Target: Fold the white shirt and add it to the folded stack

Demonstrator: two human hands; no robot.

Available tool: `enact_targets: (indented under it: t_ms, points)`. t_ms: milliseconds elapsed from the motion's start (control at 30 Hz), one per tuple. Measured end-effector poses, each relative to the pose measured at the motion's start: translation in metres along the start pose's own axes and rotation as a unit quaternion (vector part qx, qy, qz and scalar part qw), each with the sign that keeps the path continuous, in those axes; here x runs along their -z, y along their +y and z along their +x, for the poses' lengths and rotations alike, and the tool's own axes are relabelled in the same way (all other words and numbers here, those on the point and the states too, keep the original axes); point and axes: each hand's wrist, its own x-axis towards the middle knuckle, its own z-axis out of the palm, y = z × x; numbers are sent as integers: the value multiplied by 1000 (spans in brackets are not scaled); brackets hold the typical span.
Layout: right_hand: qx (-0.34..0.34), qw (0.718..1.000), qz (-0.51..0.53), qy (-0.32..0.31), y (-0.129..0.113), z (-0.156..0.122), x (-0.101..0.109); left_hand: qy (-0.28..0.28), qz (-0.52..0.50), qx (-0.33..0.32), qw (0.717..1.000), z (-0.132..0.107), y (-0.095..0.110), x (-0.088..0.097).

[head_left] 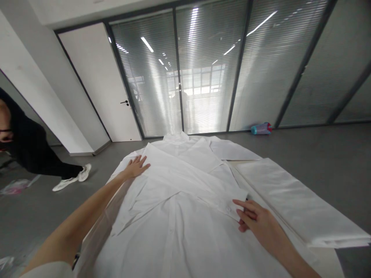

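Note:
A white button-up shirt (176,216) lies spread on a white-covered table (327,266), collar at the far end. One sleeve (188,175) is folded diagonally across its chest. My left hand (136,166) rests flat on the far left of the shirt, fingers stretched out, at the sleeve's shoulder fold. My right hand (256,220) lies on the sleeve's cuff (234,200) at the right, fingers extended and pressing the cloth down. Neither hand grips anything.
A stack of folded white cloth (292,200) lies along the table's right side. A person in black with white shoes (26,150) stands at the far left on the grey floor. A teal and pink object (261,128) lies by the glass wall.

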Motion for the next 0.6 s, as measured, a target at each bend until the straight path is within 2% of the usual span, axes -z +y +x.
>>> enact_targets:
  t_ms: [67,133,233,300,367,433,533,600]
  points:
    - [-1,1000,4,3,1,0,0,-18,-8,3,1000,0,-13,-4]
    - [-8,1000,2,2,0,0,0,-21,-5,-6,1000,0,-18,-5]
    - [-12,1000,-4,3,-3,0,-1,-28,12,-13,999,1,-12,-2]
    - [-10,1000,-2,6,-4,-1,-2,-20,23,-16,999,2,0,3]
    - [-6,1000,6,8,-5,-1,-2,3,31,-37,999,3,22,7]
    - [-2,1000,15,10,-5,-1,-2,14,33,-92,995,4,55,7]
    - [2,1000,14,12,-5,-2,-1,-9,7,-205,979,0,113,3]
    - [2,1000,5,9,-5,-2,0,-24,-22,-258,966,-4,147,-3]
